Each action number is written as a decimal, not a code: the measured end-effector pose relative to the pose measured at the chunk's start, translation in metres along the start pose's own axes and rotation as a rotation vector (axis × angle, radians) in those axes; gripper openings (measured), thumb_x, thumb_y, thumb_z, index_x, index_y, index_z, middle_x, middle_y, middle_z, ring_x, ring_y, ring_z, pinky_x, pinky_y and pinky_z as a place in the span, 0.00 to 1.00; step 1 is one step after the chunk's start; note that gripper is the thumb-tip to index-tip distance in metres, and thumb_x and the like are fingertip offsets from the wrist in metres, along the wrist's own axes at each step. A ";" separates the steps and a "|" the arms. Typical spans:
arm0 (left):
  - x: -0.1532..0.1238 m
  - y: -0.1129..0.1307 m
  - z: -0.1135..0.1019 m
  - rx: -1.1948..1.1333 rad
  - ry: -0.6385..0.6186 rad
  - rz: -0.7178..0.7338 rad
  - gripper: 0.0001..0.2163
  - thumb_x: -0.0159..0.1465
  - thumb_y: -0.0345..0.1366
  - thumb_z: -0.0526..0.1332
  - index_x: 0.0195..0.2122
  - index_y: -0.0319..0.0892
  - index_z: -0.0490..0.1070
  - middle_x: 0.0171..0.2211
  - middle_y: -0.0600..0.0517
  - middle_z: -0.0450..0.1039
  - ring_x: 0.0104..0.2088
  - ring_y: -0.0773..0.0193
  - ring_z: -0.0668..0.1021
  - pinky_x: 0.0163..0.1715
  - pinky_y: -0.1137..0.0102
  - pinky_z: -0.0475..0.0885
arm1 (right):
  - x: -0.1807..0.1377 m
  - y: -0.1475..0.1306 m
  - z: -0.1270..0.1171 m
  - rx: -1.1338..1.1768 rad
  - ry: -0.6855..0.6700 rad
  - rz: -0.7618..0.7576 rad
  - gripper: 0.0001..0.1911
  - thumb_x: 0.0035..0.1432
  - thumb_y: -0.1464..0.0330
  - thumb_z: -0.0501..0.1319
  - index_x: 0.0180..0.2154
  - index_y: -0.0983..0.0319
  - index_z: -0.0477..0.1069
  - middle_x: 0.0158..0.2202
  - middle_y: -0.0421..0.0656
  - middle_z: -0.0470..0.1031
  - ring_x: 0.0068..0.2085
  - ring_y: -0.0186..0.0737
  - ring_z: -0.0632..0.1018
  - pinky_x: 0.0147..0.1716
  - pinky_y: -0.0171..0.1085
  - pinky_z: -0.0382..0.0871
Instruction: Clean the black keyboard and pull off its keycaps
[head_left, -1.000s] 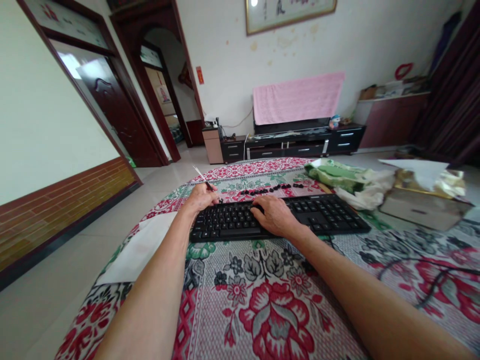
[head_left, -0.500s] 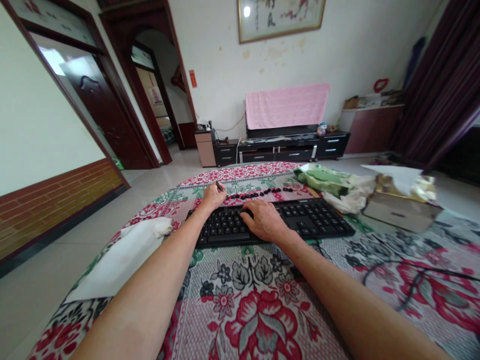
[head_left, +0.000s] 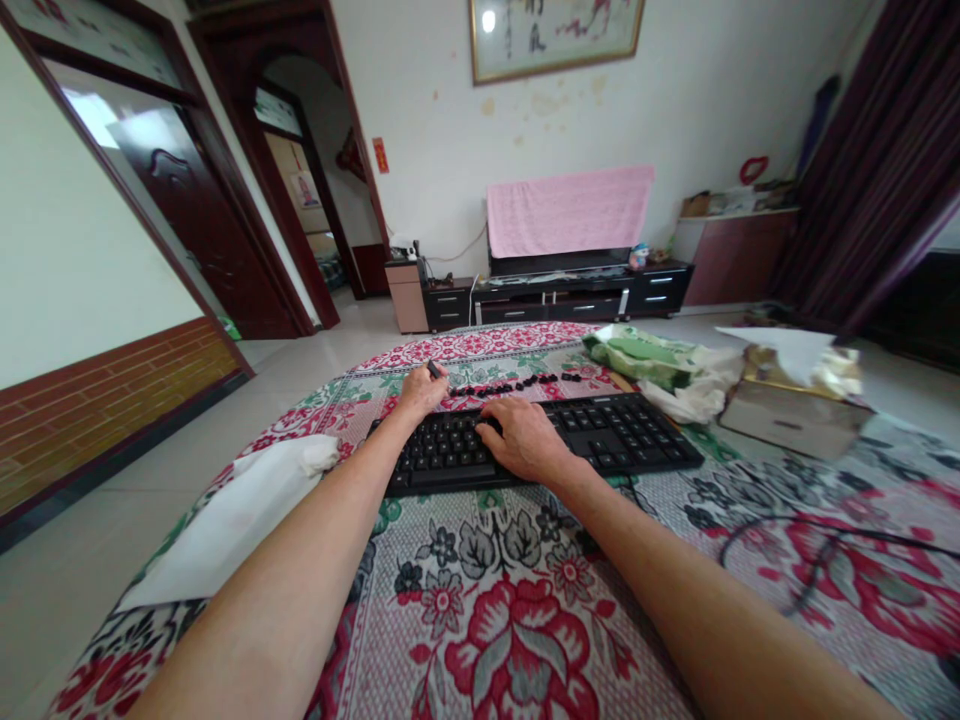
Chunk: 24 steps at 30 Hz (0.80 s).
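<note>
A black keyboard [head_left: 600, 432] lies on a round table under a floral cloth [head_left: 517, 600]. My left hand [head_left: 421, 390] rests at the keyboard's far left corner, fingers closed on a thin tool whose dark tip [head_left: 433, 369] pokes up. My right hand [head_left: 525, 436] lies on the keys left of the middle, fingers curled down on them; I cannot see anything in it. Just beyond the keyboard, a row of several loose black keycaps [head_left: 517, 384] sits on the cloth.
A white cloth [head_left: 232, 515] lies at the table's left edge. A green and white bag [head_left: 660, 365] and a box with crumpled paper [head_left: 795, 415] sit at the right. A black cable [head_left: 810, 545] trails over the cloth. Beyond are a low TV cabinet and doorways.
The view has pulled back and tilted slightly. My left hand has lowered the tool, which stuck up a second ago, and moved a little toward the row of keycaps. My right hand stays on the keys.
</note>
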<state>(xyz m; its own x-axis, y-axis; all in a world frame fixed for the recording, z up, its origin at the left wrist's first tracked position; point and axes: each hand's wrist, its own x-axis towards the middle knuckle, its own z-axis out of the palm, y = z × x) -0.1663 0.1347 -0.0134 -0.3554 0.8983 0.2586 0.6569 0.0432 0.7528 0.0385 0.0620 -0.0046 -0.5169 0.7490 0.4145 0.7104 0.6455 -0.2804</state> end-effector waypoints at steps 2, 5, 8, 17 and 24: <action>0.001 0.004 -0.002 -0.038 -0.001 0.003 0.09 0.52 0.29 0.59 0.36 0.42 0.70 0.21 0.55 0.73 0.27 0.64 0.78 0.28 0.73 0.70 | 0.000 0.000 0.000 -0.004 0.006 -0.005 0.14 0.60 0.61 0.52 0.40 0.61 0.71 0.44 0.47 0.74 0.47 0.42 0.71 0.47 0.40 0.61; -0.002 0.014 -0.015 -0.093 -0.009 0.012 0.10 0.53 0.29 0.59 0.37 0.41 0.68 0.23 0.54 0.73 0.28 0.65 0.78 0.27 0.74 0.71 | 0.000 0.000 0.000 -0.006 -0.008 -0.003 0.14 0.60 0.61 0.52 0.41 0.61 0.71 0.44 0.47 0.74 0.47 0.43 0.71 0.47 0.41 0.61; -0.014 0.025 -0.042 -0.124 -0.051 0.011 0.10 0.52 0.28 0.59 0.37 0.39 0.68 0.22 0.54 0.73 0.26 0.65 0.78 0.24 0.75 0.70 | -0.001 0.000 -0.001 -0.007 -0.007 -0.007 0.14 0.60 0.62 0.52 0.41 0.61 0.71 0.44 0.47 0.74 0.48 0.43 0.71 0.48 0.41 0.61; -0.065 0.006 -0.098 -0.138 -0.100 -0.089 0.07 0.53 0.26 0.59 0.34 0.39 0.67 0.21 0.54 0.73 0.24 0.67 0.77 0.24 0.75 0.69 | 0.000 0.000 -0.002 -0.011 -0.004 -0.017 0.14 0.60 0.62 0.52 0.40 0.62 0.71 0.44 0.47 0.74 0.47 0.42 0.71 0.48 0.40 0.61; -0.061 -0.018 -0.095 -0.085 -0.125 -0.069 0.09 0.52 0.29 0.59 0.35 0.39 0.68 0.21 0.54 0.74 0.26 0.65 0.78 0.26 0.74 0.70 | 0.001 0.002 0.000 -0.013 -0.001 -0.019 0.14 0.59 0.62 0.53 0.42 0.61 0.71 0.45 0.47 0.74 0.48 0.43 0.71 0.48 0.41 0.61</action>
<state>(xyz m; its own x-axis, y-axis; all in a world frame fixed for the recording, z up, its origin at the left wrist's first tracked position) -0.2201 0.0376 0.0150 -0.3090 0.9420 0.1308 0.5728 0.0746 0.8163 0.0394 0.0635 -0.0050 -0.5305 0.7368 0.4191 0.7069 0.6574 -0.2610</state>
